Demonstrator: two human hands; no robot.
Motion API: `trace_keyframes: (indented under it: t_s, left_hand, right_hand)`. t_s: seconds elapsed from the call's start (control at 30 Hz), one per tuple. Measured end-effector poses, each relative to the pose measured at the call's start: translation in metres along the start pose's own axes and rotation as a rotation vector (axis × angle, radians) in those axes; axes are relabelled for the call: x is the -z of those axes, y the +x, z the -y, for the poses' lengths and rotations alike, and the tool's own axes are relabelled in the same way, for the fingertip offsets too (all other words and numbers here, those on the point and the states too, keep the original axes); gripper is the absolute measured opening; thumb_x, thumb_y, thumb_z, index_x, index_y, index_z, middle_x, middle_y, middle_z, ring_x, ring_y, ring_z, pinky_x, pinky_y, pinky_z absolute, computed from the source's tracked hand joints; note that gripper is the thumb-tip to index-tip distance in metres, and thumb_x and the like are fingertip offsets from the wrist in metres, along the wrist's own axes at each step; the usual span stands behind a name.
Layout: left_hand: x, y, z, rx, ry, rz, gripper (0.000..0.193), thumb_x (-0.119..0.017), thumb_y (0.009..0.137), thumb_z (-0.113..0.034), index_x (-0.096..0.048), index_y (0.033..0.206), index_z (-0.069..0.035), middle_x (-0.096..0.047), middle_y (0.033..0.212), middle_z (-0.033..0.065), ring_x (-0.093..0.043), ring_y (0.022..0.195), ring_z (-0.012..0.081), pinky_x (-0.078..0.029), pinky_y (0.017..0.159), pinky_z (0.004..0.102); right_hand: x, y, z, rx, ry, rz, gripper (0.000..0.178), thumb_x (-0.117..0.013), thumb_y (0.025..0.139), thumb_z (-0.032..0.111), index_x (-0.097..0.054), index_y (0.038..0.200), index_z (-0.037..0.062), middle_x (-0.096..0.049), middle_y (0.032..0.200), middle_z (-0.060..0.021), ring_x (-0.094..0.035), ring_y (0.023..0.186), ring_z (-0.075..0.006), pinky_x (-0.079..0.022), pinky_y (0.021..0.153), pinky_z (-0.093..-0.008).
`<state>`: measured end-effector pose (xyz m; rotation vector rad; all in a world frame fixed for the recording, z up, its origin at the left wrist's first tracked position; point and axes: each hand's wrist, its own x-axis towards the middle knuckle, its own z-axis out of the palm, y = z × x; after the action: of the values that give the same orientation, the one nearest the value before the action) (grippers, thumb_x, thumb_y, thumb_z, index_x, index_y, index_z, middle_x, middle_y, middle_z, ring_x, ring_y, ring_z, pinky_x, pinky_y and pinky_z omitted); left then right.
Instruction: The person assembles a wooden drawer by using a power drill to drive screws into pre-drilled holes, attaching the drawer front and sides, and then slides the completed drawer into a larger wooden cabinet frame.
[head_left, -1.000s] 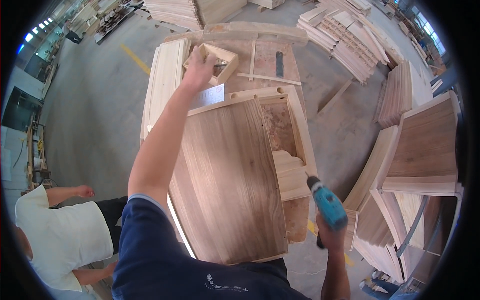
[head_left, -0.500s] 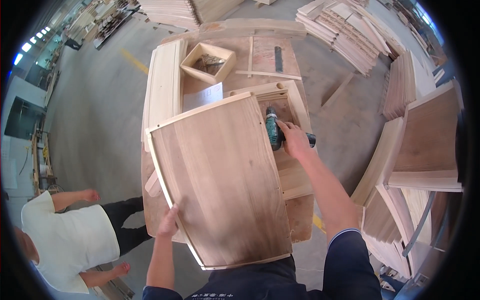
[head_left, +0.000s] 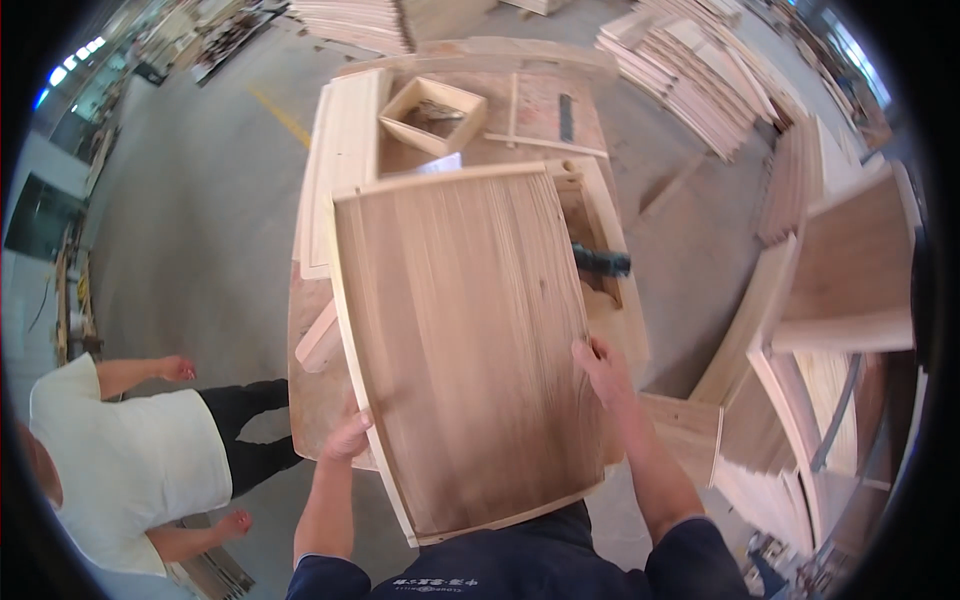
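Note:
A large wooden panel (head_left: pixel 460 350), edged with thin pale strips along its left side and ends, lies in front of me, its near end close to my body. My left hand (head_left: pixel 350 437) is closed on its left edge, thumb on top. On the opposite edge my right hand (head_left: pixel 607 375) grips the panel, with its lower fingers hidden beneath. Beyond the right hand is a cordless drill (head_left: pixel 605 262), of which the dark handle end shows; the panel covers the rest. Under the panel's right side a wooden frame (head_left: pixel 632 300) sticks out.
The workbench (head_left: pixel 322 420) carries an open wooden box (head_left: pixel 435 112) with small hardware, pale boards (head_left: pixel 345 170), paper (head_left: pixel 440 164), thin strips and a dark flat bar (head_left: pixel 566 118). A person (head_left: pixel 140 440) stands at left. Stacked boards (head_left: pixel 685 80) and wooden cabinet parts (head_left: pixel 840 260) stand at right.
My right hand has let go of the drill and come back to the panel's right edge. The panel has turned slightly and shifted right, covering more of the drill.

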<state>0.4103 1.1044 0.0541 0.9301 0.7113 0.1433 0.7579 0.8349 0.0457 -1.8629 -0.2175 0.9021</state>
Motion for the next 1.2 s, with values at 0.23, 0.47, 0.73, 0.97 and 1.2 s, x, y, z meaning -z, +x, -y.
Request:
trace_keyframes:
  t_s: [0.23, 0.47, 0.73, 0.97, 1.2]
  left_hand:
    - [-0.108, -0.018, -0.125, -0.318, 0.506, 0.09, 0.128, -0.081, 0.072, -0.065, -0.015, 0.161, -0.002, -0.032, 0.158, 0.015, -0.03, 0.146, 0.027, -0.026, 0.12, 0.043]
    - [-0.195, -0.082, -0.179, -0.219, 0.745, -0.064, 0.088, -0.071, 0.086, -0.066, -0.052, 0.129, 0.009, -0.068, 0.105, 0.014, -0.066, 0.091, 0.0171, -0.055, 0.078, 0.0304]
    - [-0.235, -0.177, -0.153, -0.233, 0.693, -0.217, 0.058, -0.054, 0.101, -0.059, -0.065, 0.1, -0.002, -0.061, 0.075, 0.0016, -0.058, 0.062, 0.0107, -0.048, 0.054, 0.0271]
    - [-0.241, -0.234, -0.139, -0.297, 0.393, 0.063, 0.046, -0.064, 0.098, -0.048, -0.055, 0.108, -0.004, -0.048, 0.059, 0.0027, -0.048, 0.043, 0.014, -0.037, 0.036, 0.0273]
    - [-0.234, -0.234, -0.135, -0.291, 0.373, 0.065, 0.045, -0.061, 0.099, -0.049, -0.056, 0.109, -0.005, -0.051, 0.06, 0.004, -0.051, 0.044, 0.0156, -0.041, 0.037, 0.0279]
  right_hand:
    - [0.008, -0.031, -0.02, -0.247, 0.078, -0.066, 0.05, -0.069, 0.093, 0.045, -0.068, 0.119, 0.0017, -0.066, 0.106, -0.0029, -0.059, 0.097, -0.0127, -0.048, 0.085, -0.0305]
    - [-0.038, -0.095, -0.094, -0.062, 0.916, 0.157, 0.06, -0.062, 0.098, 0.046, -0.057, 0.138, 0.0027, -0.063, 0.135, -0.0088, -0.059, 0.122, -0.0232, -0.047, 0.104, -0.0394]
    - [-0.005, -0.163, -0.207, -0.313, 0.939, -0.072, 0.083, -0.051, 0.097, 0.069, -0.051, 0.146, 0.0024, -0.057, 0.145, -0.0113, -0.054, 0.13, -0.0258, -0.04, 0.114, -0.0415]
    - [0.147, -0.201, -0.316, -0.141, 0.872, -0.071, 0.075, -0.048, 0.102, 0.062, -0.062, 0.134, -0.0041, -0.07, 0.122, -0.0122, -0.063, 0.113, -0.0204, -0.048, 0.103, -0.0386]
    - [0.261, -0.26, -0.397, -0.377, 0.422, -0.537, 0.055, -0.056, 0.1, 0.055, -0.069, 0.11, 0.0022, -0.063, 0.087, -0.0033, -0.055, 0.077, -0.0145, -0.043, 0.068, -0.0358]
